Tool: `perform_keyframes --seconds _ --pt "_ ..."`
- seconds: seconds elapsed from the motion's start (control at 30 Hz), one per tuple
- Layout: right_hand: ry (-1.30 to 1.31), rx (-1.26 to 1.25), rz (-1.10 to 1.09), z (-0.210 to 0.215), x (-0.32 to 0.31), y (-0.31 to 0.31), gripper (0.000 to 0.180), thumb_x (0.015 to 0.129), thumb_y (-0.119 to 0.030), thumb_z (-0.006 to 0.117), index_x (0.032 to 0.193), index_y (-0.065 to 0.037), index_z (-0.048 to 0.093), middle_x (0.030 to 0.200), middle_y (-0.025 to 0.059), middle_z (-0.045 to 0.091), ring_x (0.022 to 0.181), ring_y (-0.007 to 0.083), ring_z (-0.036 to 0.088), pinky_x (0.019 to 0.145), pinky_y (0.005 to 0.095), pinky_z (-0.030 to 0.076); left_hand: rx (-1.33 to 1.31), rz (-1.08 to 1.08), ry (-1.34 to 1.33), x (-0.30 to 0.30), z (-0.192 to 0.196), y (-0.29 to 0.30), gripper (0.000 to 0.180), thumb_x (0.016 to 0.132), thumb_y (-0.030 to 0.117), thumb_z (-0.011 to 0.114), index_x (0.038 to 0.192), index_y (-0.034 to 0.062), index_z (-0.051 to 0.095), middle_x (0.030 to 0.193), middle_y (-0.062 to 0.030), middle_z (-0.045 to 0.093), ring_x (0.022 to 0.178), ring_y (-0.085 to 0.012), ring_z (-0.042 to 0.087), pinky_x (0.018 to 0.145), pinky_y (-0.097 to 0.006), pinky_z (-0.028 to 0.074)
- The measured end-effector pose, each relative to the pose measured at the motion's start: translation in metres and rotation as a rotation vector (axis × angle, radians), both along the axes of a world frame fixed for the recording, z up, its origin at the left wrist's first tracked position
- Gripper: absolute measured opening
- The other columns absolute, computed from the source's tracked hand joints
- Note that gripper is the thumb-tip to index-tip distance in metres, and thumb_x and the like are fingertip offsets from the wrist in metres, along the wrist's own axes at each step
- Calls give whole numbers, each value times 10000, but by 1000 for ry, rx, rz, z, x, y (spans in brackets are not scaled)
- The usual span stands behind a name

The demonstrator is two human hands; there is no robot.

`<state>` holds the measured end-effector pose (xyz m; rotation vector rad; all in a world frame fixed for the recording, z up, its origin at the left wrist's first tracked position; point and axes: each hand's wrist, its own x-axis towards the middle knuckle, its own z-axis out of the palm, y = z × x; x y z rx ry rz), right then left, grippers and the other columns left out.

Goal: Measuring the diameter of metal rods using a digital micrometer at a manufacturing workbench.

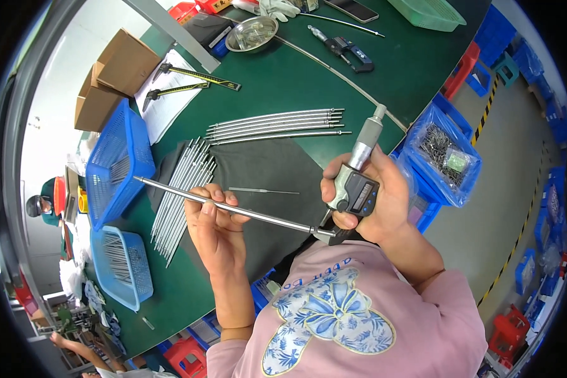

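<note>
My left hand [215, 234] pinches a long, shiny metal rod [261, 218] between thumb and fingers. The rod slants down to the right across the front of my body. Wrapped around a digital micrometer [361, 191] is my right hand [392, 205], with the thimble pointing up and away. The rod's right end lies at the micrometer's frame, by its measuring faces; whether they touch it I cannot tell. On the dark cloth [277, 167] beyond my left hand lies a thin metal pin [264, 190]. Several more rods [183, 195] lie in a bundle left of that hand.
Another row of rods [274, 120] lies farther back. Two calipers [198, 77], a metal bowl [236, 42] and a second micrometer [343, 47] are on the green table. Blue baskets [138, 268] stand left; a blue bin [412, 160] of metal parts stands right. Other people are at left.
</note>
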<state>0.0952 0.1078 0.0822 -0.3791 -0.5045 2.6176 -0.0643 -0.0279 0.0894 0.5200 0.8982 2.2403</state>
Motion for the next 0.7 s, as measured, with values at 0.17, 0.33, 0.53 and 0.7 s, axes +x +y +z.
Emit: perform_keyframes --seconds 0.17,0.33,0.53,0.7 --pt "15 29 7 4 2 -1 607 890 -507 248 909 18 551 739 191 564 386 183 441 341 261 380 -38 16 5 2 -4 -3 125 851 37 472 947 23 392 891 -96 442 803 -181 542 614 -313 589" --pt "20 45 50 6 3 -1 632 891 -505 255 914 51 554 727 199 572 397 177 474 349 244 391 -108 -10 82 4 -2 -6 121 868 70 458 969 42 398 908 -66 428 842 -152 518 601 -256 567" --pt "7 32 66 4 1 -2 646 894 -494 259 923 80 554 723 199 587 398 165 502 350 224 394 -137 8 88 7 -1 -5 111 870 64 459 963 38 404 903 -74 432 838 -155 524 589 -257 569" --pt "6 60 87 5 2 -1 640 894 -486 259 923 80 556 714 192 588 395 156 500 340 222 386 -172 34 46 9 0 -3 111 854 36 470 945 19 409 882 -92 454 779 -163 551 587 -300 588"
